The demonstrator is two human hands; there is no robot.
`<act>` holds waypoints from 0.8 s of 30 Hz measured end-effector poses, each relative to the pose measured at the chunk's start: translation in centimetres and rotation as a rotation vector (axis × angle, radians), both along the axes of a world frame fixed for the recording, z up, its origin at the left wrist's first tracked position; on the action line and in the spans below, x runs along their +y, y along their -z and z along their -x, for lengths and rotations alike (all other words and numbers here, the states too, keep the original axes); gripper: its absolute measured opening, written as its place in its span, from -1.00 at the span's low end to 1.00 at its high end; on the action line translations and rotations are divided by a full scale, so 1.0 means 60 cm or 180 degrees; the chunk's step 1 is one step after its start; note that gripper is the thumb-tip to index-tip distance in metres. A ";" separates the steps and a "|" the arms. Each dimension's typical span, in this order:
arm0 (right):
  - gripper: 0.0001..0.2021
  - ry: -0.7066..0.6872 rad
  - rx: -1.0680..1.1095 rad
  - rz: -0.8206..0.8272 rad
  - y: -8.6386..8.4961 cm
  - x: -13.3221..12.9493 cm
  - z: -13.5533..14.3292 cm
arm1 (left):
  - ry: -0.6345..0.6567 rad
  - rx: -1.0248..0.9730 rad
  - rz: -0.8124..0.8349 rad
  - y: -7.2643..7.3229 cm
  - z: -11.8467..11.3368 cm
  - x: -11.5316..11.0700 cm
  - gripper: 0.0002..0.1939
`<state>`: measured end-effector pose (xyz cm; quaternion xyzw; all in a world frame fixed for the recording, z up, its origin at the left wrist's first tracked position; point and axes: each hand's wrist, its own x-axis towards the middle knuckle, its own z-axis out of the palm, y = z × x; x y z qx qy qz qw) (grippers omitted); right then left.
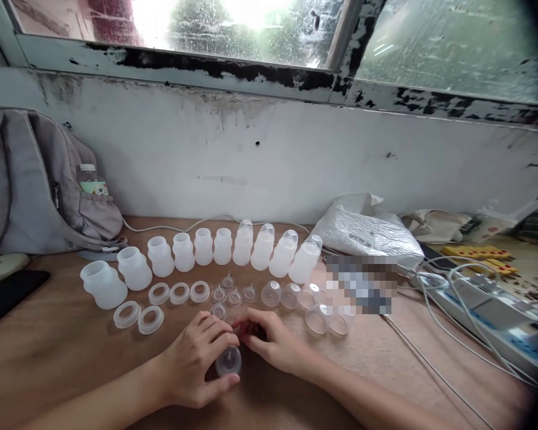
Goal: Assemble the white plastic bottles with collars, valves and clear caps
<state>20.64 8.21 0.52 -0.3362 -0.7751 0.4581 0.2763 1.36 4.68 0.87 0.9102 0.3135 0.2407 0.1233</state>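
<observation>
My left hand [201, 358] curves its thumb and fingers around a clear baby-bottle collar with a nipple [228, 361] in it, low over the table. Close by on the right, my right hand [269, 340] has its fingers curled in, tips near the left fingertips; whatever they may pinch is hidden. Just beyond the fingers lies a clear nipple [218, 310], with several more nipples [234, 297] behind it. White collar rings [150, 321] lie to the left, and clear dome caps [316, 321] to the right.
A curved row of white bottles [137, 269] stands behind the parts; those at the right wear clear caps [266, 232]. A grey backpack [22, 179] and black phone [9, 295] sit left. Right are a silver bag [367, 230], white cables [430, 352] and a power strip [497, 322].
</observation>
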 end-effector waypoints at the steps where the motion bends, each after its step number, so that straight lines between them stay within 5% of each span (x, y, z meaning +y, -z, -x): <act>1: -0.73 -0.0005 -0.0015 -0.0012 0.000 0.000 -0.001 | -0.0019 -0.0059 -0.0005 0.004 0.001 0.001 -0.83; 4: -0.64 -0.0011 0.0001 -0.0134 -0.006 -0.003 -0.004 | -0.0241 -0.0412 0.0215 0.010 0.002 0.004 -0.85; 9: -0.66 -0.0186 -0.0016 -0.0487 -0.019 -0.021 -0.003 | -0.1116 -0.1245 0.1557 0.001 -0.010 0.000 -0.75; 14: -0.81 0.0034 0.0019 -0.0533 -0.014 -0.035 0.011 | -0.1118 -0.1999 0.2533 0.003 -0.038 -0.010 -0.73; 24: -0.88 0.0607 0.0476 0.0145 0.017 -0.013 0.013 | -0.1304 -0.2787 0.3005 0.023 -0.065 -0.005 -0.63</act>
